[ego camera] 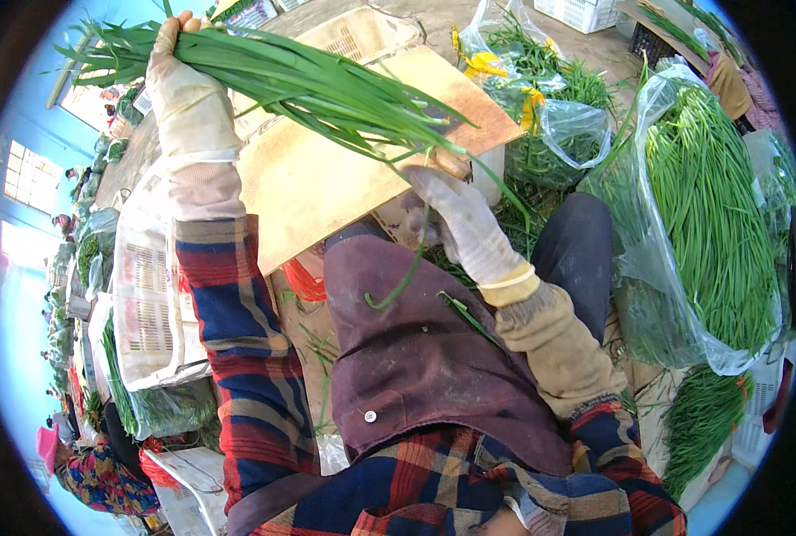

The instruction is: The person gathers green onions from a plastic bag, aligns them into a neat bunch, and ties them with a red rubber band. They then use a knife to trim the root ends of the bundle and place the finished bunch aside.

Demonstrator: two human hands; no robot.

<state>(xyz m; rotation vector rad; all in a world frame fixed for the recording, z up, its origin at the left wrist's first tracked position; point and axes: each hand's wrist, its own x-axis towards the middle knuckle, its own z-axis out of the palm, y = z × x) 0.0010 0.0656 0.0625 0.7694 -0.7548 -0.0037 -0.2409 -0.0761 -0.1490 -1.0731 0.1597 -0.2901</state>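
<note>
My left hand [182, 84], in a pale glove with bare fingertips, grips a bunch of garlic chives [290, 74] near its leafy end. The bunch slants across above a wooden board [317, 177], its stalk ends pointing right. My right hand [461, 218], in a whitish knitted glove, is beside the board's right corner, below the stalk ends. A loose chive leaf [419, 258] hangs in front of its fingers; whether they pinch it is unclear. A brownish object or bare fingertip [453, 165] shows at that hand. A chive scrap [468, 315] lies on my dark apron [398, 348].
At right stands a clear plastic bag [652, 194] packed with chives [713, 221]. Another bag [575, 134] holds loose greens. White plastic crates [146, 301] stand left and a crate [364, 33] lies behind the board. A person in a pink hat [48, 447] is at lower left.
</note>
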